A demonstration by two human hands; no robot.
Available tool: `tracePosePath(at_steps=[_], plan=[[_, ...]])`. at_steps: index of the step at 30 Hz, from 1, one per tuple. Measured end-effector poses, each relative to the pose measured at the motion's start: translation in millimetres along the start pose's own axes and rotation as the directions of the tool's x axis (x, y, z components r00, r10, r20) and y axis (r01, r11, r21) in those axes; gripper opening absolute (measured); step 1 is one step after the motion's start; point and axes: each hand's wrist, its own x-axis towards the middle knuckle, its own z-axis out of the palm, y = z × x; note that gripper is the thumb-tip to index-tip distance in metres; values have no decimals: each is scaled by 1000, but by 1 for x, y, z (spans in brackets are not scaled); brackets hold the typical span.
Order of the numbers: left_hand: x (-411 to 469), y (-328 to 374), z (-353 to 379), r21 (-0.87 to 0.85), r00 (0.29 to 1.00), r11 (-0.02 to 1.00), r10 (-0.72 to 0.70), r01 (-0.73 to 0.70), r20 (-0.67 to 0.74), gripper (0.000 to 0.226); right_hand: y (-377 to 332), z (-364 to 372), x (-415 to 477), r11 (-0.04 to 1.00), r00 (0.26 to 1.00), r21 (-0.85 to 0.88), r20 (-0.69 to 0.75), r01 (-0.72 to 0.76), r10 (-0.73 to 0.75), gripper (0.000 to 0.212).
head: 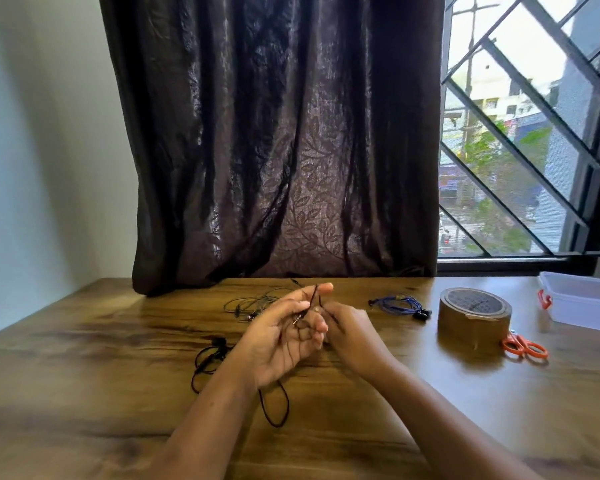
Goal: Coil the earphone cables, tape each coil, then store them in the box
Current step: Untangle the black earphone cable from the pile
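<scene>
Glossy wood-grain table (84, 375), sheeny patterned cloth curtain (274, 150), translucent plastic box (582, 303), shiny brown tape roll (473, 315)

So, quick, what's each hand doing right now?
Left hand: holds the black earphone cable, looped over its fingers.
Right hand: pinches the same cable.

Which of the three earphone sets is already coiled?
The blue earphones, lying beside the tape roll. The black cable trails loose below the left hand, and the grey set by the curtain lies tangled.

Three earphones (399, 304); one tape (474, 315), scissors (525, 346), box (582, 303)
</scene>
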Motion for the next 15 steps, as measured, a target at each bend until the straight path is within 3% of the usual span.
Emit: tracePosePath(at_steps=[3, 7, 9, 11, 13, 15], plan=[[3, 6, 0, -126, 982, 979, 148, -163, -117, 34, -9, 9, -6, 986, 988, -159, 154, 43, -19, 18], [12, 10, -17, -195, 883, 891, 334, -410, -330, 26, -24, 20, -10, 943, 945, -298, 324, 147, -45, 28], [17, 8, -26, -69, 835, 890, 393, -450, -384, 30, -28, 21, -10, 911, 935, -352, 343, 216, -89, 33], [18, 4, -34, 294, 793, 871, 483, -393, -370, 33, -31, 18, -11, 882, 937, -395, 327, 257, -126, 33], [17, 0, -41, 713, 787, 658, 563, -241, -252, 33, -31, 10, -11, 851, 952, -451, 258, 271, -166, 31], [16, -3, -47, 959, 828, 277, 550, -56, -110, 31, -26, -2, -8, 810, 962, -520, 153, 272, -225, 28]])
